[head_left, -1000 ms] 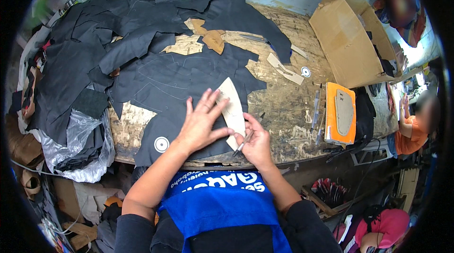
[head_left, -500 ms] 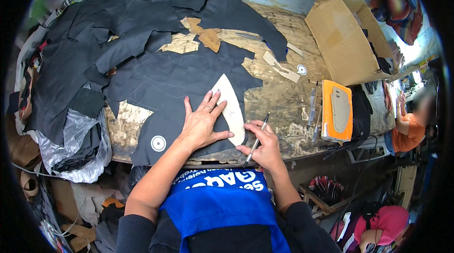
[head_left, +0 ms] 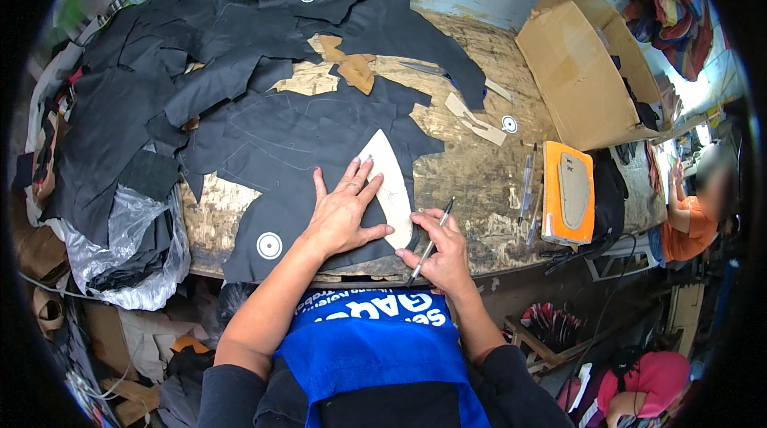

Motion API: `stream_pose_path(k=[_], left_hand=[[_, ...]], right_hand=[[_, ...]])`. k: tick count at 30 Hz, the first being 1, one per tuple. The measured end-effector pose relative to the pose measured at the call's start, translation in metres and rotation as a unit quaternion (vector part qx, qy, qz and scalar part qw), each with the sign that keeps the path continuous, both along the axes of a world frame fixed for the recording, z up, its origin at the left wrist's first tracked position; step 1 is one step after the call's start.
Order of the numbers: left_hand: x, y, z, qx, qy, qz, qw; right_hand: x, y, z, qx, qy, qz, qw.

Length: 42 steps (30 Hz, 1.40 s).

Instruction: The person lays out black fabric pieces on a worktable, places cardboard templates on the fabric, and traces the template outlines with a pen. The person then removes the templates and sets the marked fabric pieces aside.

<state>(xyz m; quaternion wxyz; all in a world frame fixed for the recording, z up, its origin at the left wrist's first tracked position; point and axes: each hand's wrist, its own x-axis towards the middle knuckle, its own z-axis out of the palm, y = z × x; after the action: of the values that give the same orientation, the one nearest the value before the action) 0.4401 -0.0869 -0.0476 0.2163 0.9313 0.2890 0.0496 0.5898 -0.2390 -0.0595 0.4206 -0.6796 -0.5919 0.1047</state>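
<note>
A pale, pointed-oval pattern piece [head_left: 387,186] lies on black sheet material [head_left: 276,136] marked with faint light outlines. My left hand [head_left: 345,211] rests flat on both, its fingers spread over the pattern's left edge. At the pattern's lower right edge is my right hand [head_left: 442,250], with a pen [head_left: 432,245] held slantwise between its fingers. The thumb and a fingertip of that hand are at the pattern's edge. The pen's lower end points toward my blue apron [head_left: 375,340], away from the pattern.
More black material [head_left: 120,132] heaps up at left, beside a clear plastic bag [head_left: 160,268]. Brown scraps [head_left: 355,72] and scissors [head_left: 423,68] lie beyond my hands. Rightward are pale strips [head_left: 477,120], an orange pad [head_left: 551,220], a cardboard box [head_left: 571,68] and a seated person [head_left: 693,220].
The view has shifted slightly. Both hands, the pattern piece and the pen keep nearly the same places.
</note>
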Motion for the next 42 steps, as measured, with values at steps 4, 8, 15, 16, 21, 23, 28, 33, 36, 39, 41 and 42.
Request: stream_pose_path(k=[4,8,15,16,21,23,28,33,36,39,41,42], left_hand=[[-0.001,-0.001,-0.002,0.004,-0.008,0.000,1.000],[-0.002,-0.001,-0.004,0.009,-0.022,0.003,1.000],[-0.002,-0.001,-0.007,0.015,-0.037,0.011,0.999],[-0.002,-0.001,-0.007,0.015,-0.036,0.011,0.999],[-0.001,0.001,-0.006,0.005,-0.033,0.012,0.999],[-0.001,0.002,-0.005,0.004,-0.029,0.014,0.999],[-0.001,0.002,-0.001,-0.011,-0.016,0.008,1.000],[-0.001,0.005,-0.001,-0.025,-0.003,-0.005,1.000],[-0.002,0.006,0.001,-0.028,0.001,-0.012,1.000],[-0.002,0.007,0.006,-0.028,0.023,-0.024,0.999],[-0.003,0.008,0.010,-0.033,0.056,-0.041,0.997],[-0.003,0.008,0.012,-0.034,0.060,-0.044,0.997]], right_hand=[[0.001,-0.003,-0.001,0.054,0.309,-0.026,0.949],[0.014,-0.008,0.005,0.076,0.440,0.041,0.894],[0.001,-0.005,0.009,-0.067,0.229,0.046,0.970],[-0.004,-0.005,0.008,-0.078,0.312,0.038,0.946],[-0.007,0.003,0.011,-0.071,0.180,0.040,0.980],[-0.009,0.006,0.013,-0.052,0.144,0.045,0.987],[-0.013,0.014,0.018,-0.060,0.086,0.072,0.992],[-0.012,0.017,0.021,-0.045,0.062,0.106,0.991],[-0.007,0.012,0.022,-0.072,0.055,0.101,0.991],[-0.005,0.011,0.021,-0.071,0.056,0.095,0.991],[-0.005,0.012,0.021,-0.067,0.048,0.094,0.992],[-0.005,0.013,0.021,-0.070,0.038,0.095,0.992]])
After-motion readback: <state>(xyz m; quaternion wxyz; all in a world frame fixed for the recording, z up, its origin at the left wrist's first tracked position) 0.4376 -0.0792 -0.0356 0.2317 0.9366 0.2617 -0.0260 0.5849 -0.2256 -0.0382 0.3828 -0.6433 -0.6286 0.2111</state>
